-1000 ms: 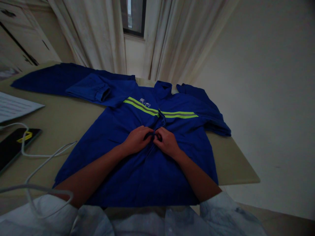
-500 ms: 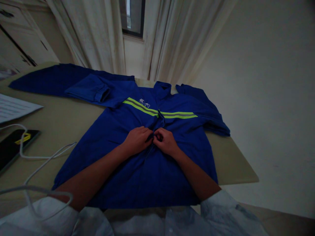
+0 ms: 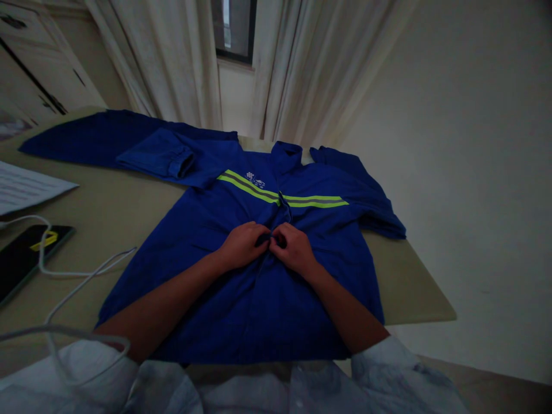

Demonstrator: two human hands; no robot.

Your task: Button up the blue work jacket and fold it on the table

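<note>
While a blue work jacket [image 3: 254, 305] is spread face up on a beige bench [image 3: 414, 287], its front placket [image 3: 276, 230] is gripped at the centre by both hands; the collar [image 3: 286, 156] is directed away from the wearer of the camera, and the hem hangs near the bench's near edge. Curled, narrow-set fingers [image 3: 261, 236] of the left hand [image 3: 242, 246] are closed on the fabric from one side; the right hand [image 3: 294, 249] is placed just beside it, its fingers [image 3: 278, 238] bent inward on the opposite edge, so that the two hands are almost touching. Whether a button is held between them cannot be told, as that spot is hidden by the fingers; only dark folded cloth is seen there. Two yellow-green reflective stripes [image 3: 314, 202] are run across the chest, just above the hands, and a small white logo [image 3: 255, 180] is printed above them. One sleeve [image 3: 155, 152] is laid out to the left, with its cuff folded back; the other sleeve [image 3: 379, 213] is bunched at the right edge. A printed sheet of paper [image 3: 26, 187] and a black phone [image 3: 21, 259] with a yellow mark are lying on the bench to the left; a white cable [image 3: 81, 275] is looped beside the phone; pale curtains [image 3: 172, 63] are hung behind.
</note>
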